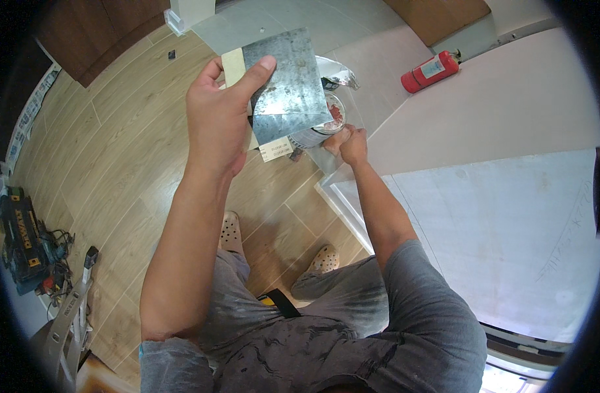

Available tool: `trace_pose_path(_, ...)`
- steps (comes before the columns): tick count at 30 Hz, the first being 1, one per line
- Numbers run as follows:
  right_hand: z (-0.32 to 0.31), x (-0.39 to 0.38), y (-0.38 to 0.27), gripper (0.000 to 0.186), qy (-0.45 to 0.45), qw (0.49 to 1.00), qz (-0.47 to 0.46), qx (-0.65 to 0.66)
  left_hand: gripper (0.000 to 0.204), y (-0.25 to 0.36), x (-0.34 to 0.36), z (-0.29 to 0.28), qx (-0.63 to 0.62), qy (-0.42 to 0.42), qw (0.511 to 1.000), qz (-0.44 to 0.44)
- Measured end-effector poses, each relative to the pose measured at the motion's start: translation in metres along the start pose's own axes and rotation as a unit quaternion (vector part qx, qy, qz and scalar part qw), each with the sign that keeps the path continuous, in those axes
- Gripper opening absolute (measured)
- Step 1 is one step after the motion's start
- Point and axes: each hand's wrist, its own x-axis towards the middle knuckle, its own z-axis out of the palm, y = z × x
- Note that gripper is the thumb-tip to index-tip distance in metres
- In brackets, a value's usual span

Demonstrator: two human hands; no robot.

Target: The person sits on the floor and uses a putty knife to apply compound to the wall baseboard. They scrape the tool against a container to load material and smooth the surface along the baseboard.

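Note:
My left hand [221, 111] grips a square grey metal plate [287, 72] together with pale yellowish sheets [232, 64], its thumb lying over the plate. Just beyond and partly beneath the plate is a round container [334, 110] with reddish, crusted material inside. A crumpled white bag [339, 69] shows behind it. A small printed paper strip [277, 150] juts below the plate. My right hand [349, 143] is down beside the container with its fingers closed; what they hold is too small and hidden to make out.
A red fire extinguisher [431, 71] lies at upper right near a pale board surface [496, 216]. At left are a black tool case [21, 236] with corded tools and a metal ladder [67, 321]. A dark wooden cabinet [90, 33] stands upper left. My sandalled feet are on the wood-look floor [130, 164].

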Motion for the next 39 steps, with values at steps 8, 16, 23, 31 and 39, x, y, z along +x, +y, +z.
trace_pose_path(8,0.009,0.028,0.024,0.047,0.012,1.000,-0.019,-0.007,0.037,0.001,0.001,-0.002,0.003,0.006,1.000,-0.006)
trace_pose_path(16,0.008,0.039,0.019,0.055,-0.006,1.000,0.016,-0.025,0.038,0.000,0.003,-0.005,0.006,0.010,1.000,-0.013)
trace_pose_path(23,0.005,0.041,0.015,0.057,-0.021,0.999,0.002,-0.027,0.039,-0.001,0.006,-0.005,0.005,0.009,1.000,-0.005)
trace_pose_path(31,0.003,0.049,0.015,0.056,-0.068,0.996,0.011,-0.053,0.039,-0.001,0.005,-0.006,0.005,0.006,1.000,-0.008)
trace_pose_path(39,-0.002,0.068,0.018,0.074,-0.042,0.998,-0.002,-0.043,0.039,0.000,0.006,-0.007,0.011,0.009,1.000,-0.013)
